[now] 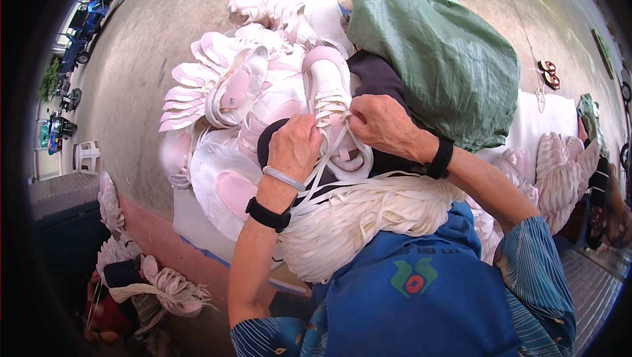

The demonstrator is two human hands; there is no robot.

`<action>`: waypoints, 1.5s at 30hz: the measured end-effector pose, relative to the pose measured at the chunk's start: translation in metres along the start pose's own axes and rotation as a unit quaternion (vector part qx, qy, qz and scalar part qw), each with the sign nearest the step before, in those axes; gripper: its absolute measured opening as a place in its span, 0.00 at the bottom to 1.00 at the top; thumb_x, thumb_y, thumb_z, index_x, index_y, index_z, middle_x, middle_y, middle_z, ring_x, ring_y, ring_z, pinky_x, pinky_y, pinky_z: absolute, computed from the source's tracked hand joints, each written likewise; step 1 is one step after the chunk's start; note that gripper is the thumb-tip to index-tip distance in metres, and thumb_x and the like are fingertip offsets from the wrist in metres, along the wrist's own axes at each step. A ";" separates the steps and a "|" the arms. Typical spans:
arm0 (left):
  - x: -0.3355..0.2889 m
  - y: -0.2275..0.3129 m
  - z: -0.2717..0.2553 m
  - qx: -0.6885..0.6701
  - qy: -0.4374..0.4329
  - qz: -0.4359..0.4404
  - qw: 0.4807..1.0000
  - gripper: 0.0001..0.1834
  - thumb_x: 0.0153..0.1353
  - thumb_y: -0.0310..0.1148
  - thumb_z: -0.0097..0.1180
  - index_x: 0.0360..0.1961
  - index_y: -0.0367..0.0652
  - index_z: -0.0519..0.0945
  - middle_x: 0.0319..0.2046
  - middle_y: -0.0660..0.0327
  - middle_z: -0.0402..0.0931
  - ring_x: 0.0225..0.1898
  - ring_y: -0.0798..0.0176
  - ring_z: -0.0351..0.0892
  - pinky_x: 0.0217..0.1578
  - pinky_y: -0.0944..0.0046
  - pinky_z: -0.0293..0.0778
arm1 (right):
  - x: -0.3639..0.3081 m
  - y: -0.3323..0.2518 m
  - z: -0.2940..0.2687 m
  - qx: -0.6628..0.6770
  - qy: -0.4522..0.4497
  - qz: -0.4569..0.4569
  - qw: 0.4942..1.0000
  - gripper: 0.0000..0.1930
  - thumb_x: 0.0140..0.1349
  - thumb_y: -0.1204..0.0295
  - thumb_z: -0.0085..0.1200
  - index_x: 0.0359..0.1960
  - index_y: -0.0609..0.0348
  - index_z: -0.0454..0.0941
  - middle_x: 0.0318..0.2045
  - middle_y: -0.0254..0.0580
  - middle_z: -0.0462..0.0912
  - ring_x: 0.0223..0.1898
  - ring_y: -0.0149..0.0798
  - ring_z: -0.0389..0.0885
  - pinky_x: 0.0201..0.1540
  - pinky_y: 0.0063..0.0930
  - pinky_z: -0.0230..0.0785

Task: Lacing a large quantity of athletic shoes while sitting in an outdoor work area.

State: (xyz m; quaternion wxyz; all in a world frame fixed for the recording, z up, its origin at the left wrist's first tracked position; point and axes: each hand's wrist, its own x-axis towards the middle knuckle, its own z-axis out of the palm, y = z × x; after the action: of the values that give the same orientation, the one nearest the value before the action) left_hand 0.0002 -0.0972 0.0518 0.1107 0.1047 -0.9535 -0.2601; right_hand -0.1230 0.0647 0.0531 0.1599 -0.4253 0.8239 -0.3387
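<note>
Concrete floor (145, 87) is spread broadly beyond the work, edged at the left by parked vehicles (85, 25) and a white stool (86, 157); sandals (549, 75) are left on it at the right. Mid-view, a white and pink upper (327, 71) is held between both hands, its toe pointed away from the body and its laced opening turned up. By the left hand (294, 148) its left edge is gripped, the fingers curled shut; whether lace is also caught there cannot be told. By the right hand (378, 125), set just beside the right row of eyelets, the lace (339, 102) is pinched between thumb and fingertips. Close room is limited: on the left the upper is crowded by a pile (234, 90) of white and pink uppers, and on the right dark cloth (376, 74) and a bulky green sack (434, 54) are met. Toward the body, a thick bundle (368, 219) of cream laces is laid across a blue apron (421, 298). Wider space is found past the pile's far edge. More uppers (559, 166) are heaped at the right, near another person.
</note>
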 end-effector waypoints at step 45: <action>-0.001 -0.028 -0.006 0.062 0.028 -0.051 0.996 0.08 0.53 0.24 0.51 0.34 0.35 0.69 0.25 0.45 0.73 0.29 0.41 0.75 0.29 0.50 0.70 | -0.005 0.014 -0.028 -0.182 -0.050 -0.043 0.981 0.07 0.54 0.71 0.51 0.25 0.63 0.74 0.23 0.53 0.79 0.28 0.55 0.80 0.32 0.46 0.73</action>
State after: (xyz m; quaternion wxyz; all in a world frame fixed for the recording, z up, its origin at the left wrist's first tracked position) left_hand 0.0066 -0.1235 0.0419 0.1171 0.1673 -0.9577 -0.2030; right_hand -0.1438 0.0865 0.0635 0.1059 -0.4986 0.8438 -0.1679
